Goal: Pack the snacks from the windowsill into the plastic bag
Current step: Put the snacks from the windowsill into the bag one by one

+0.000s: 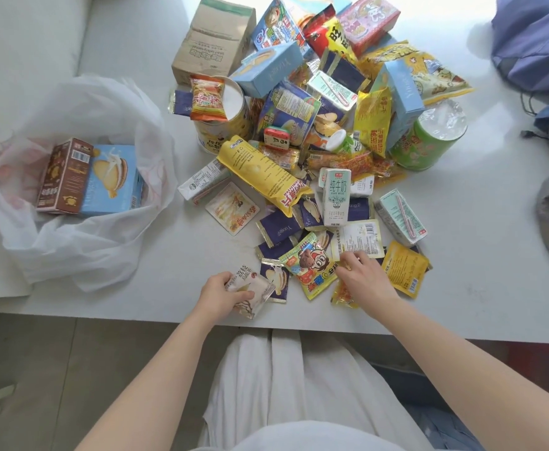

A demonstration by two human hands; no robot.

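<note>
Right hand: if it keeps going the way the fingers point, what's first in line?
Probably the white packet with the barcode: the right hand has its fingertips at that packet's near edge. Past it stands the milk carton. Depth is uncertain.

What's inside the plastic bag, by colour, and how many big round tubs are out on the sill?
Brown box, in the plastic bag: 1
Light blue box, in the bag: 1
Yellow tub, on the sill: 1
Green tub, on the sill: 1
Total: 4

2 boxes (87, 177) in bag (71, 249) (brown, blue); 2 hands.
</note>
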